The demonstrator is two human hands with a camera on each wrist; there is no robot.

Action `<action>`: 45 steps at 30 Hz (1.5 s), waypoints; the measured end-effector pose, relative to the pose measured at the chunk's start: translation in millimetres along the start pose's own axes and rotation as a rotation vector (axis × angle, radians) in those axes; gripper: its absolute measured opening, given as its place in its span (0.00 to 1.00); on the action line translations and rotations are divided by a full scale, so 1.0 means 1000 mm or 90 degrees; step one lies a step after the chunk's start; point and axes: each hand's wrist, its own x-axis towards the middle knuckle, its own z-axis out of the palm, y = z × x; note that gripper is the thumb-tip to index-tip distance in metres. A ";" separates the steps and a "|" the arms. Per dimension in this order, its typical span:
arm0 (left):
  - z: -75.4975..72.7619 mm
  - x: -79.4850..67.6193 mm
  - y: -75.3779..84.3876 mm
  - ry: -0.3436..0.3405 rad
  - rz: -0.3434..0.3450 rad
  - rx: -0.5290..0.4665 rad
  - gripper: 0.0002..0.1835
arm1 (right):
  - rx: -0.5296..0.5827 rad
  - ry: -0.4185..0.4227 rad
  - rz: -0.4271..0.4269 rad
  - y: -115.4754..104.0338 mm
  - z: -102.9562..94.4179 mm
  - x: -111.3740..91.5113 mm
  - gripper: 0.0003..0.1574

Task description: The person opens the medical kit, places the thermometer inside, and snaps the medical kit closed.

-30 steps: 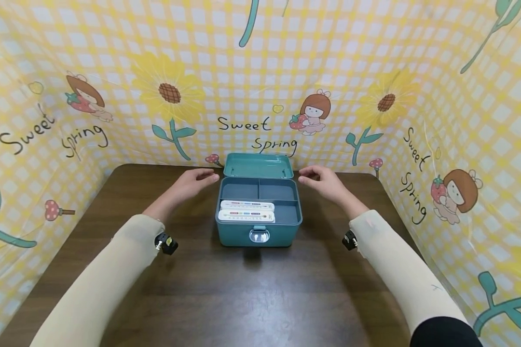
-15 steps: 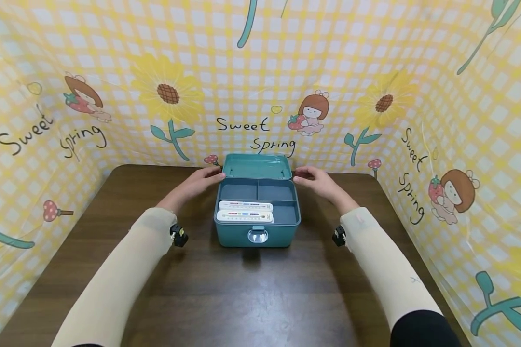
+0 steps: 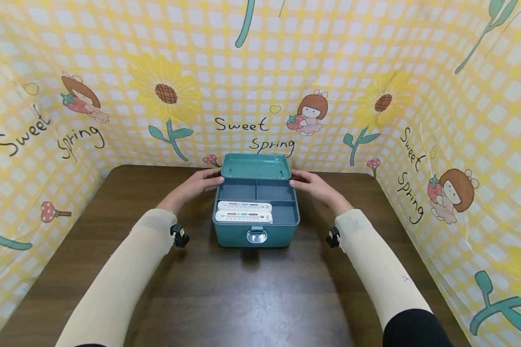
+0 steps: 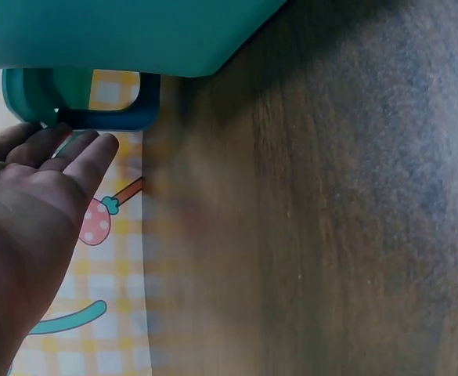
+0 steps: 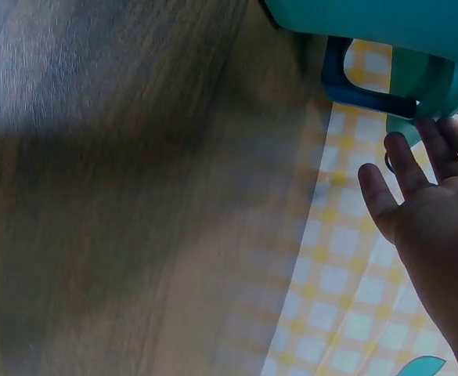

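A teal storage box sits on the table, its lid tipped back behind it. Two long white printed cases lie in the front compartment of its grey divided tray. My left hand is at the lid's left side, thumb by the hinge end. In the left wrist view its fingers are extended at the lid's edge beside a dark blue handle. My right hand is at the lid's right side, its fingers spread and fairly straight. Contact with the lid looks light.
The dark wooden table stretches in front of the box and to both sides. A yellow checked cloth hangs close behind the lid and along both sides. A clear latch sits on the box's front.
Both hands have moved inward from beside the box to the lid's two sides. The box, its lid and the white cases have stayed in place.
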 end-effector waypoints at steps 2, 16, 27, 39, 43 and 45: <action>0.000 -0.001 -0.001 0.000 0.000 -0.004 0.42 | 0.009 -0.001 -0.003 0.001 0.001 0.001 0.47; 0.001 -0.003 0.011 0.030 -0.012 0.024 0.44 | 0.041 0.046 -0.072 0.007 0.005 0.005 0.45; 0.012 -0.013 0.021 0.130 0.027 0.074 0.39 | -0.032 0.120 -0.143 0.005 0.008 0.001 0.45; 0.020 -0.019 0.021 0.219 0.062 0.071 0.37 | -0.095 0.223 -0.175 -0.005 0.017 -0.007 0.46; 0.024 -0.021 0.023 0.236 0.061 0.067 0.37 | -0.102 0.237 -0.178 -0.004 0.018 -0.010 0.47; 0.026 -0.022 0.023 0.245 0.066 0.064 0.37 | -0.103 0.245 -0.181 -0.005 0.018 -0.011 0.46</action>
